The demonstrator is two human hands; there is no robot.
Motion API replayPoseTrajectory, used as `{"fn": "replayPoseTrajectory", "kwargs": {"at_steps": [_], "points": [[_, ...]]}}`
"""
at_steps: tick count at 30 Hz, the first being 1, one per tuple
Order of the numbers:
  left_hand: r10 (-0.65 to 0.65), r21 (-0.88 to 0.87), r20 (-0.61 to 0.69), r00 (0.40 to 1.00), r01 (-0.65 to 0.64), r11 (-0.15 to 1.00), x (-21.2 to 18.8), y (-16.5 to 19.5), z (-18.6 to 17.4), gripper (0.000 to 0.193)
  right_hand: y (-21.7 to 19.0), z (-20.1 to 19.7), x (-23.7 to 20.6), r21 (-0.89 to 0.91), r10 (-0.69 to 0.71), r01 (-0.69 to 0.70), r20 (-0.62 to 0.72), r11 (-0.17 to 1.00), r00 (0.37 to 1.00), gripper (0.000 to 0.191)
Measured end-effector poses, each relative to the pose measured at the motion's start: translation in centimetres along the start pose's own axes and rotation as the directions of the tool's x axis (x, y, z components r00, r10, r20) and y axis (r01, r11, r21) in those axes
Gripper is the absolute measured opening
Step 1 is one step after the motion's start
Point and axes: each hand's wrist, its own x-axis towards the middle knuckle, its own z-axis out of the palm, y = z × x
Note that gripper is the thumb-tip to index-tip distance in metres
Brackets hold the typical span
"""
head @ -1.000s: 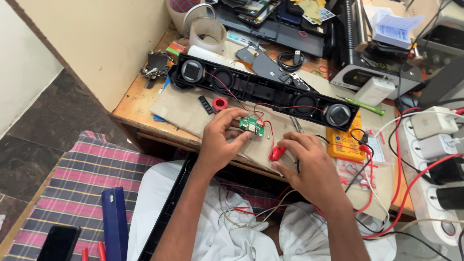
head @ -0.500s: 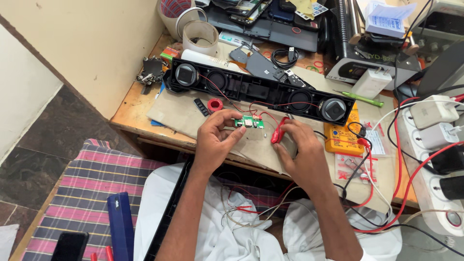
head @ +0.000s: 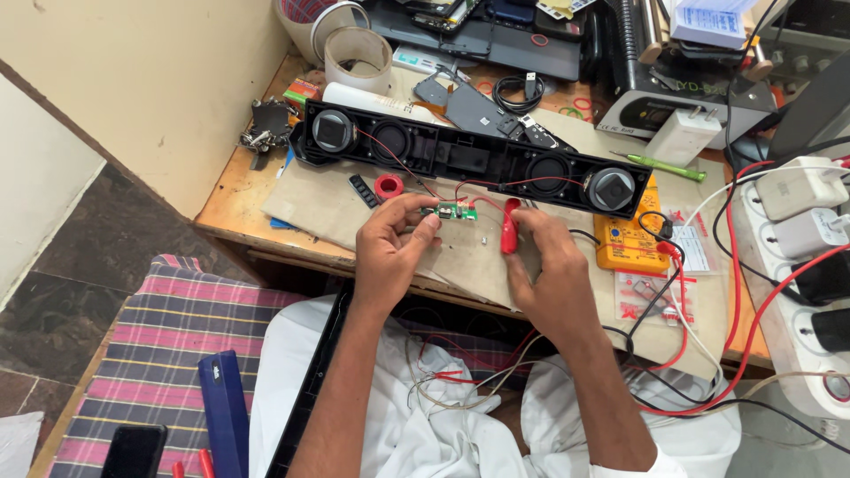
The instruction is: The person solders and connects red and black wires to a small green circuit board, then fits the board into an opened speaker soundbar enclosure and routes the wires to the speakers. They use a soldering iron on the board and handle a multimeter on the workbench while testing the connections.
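Just in front of the long black speaker bar (head: 469,159), which lies open across the wooden table (head: 239,199), we see the left hand (head: 390,252) pinching a small green circuit board (head: 456,212) between thumb and fingertips, closed on its near edge. Thin red wires (head: 496,186) run from the board up into the speaker bar. Right of the board, the right hand (head: 549,274) is closed around a red probe (head: 509,228), whose tip points up toward the bar, close beside the board; we cannot tell whether it touches it. Against the bar's right end sits an orange multimeter (head: 630,243). Near the bar's left half, on the side toward us, lies a small red tape roll (head: 389,186). Beyond the bar's right end, a green screwdriver (head: 660,165) rests on the table.
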Motion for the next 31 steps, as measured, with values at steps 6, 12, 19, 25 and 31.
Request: {"fn": "replayPoseTrajectory", "kwargs": {"at_steps": [6,12,19,25,31], "points": [[0.055,0.045,-0.018,0.998,-0.054,0.997,0.0,0.1,0.2,0.018,-1.0,0.5,-0.6,-0.036,-0.096,0.092,-0.128,0.995,0.987,0.053],[0.078,0.015,-0.024,0.997,-0.077,0.997,0.1,-0.1,0.1,0.018,-1.0,0.8,-1.4,0.02,0.019,-0.013,-0.276,1.0,0.961,0.048],[0.1,0.027,-0.048,0.994,-0.099,0.995,0.0,-0.5,0.2,0.02,-1.8,2.2,-1.5,0.02,-0.055,0.061,-0.229,0.998,0.972,0.036],[0.208,0.066,-0.074,0.975,-0.204,0.977,-0.4,-0.5,0.3,0.03,-3.7,3.6,0.6,0.151,-0.012,0.042,-0.195,0.988,0.981,0.026],[0.265,0.01,-0.05,0.963,-0.265,0.964,-0.7,-0.9,0.1,0.038,-5.5,4.7,2.3,0.071,0.204,-0.197,-0.11,0.978,0.973,0.034]]}}
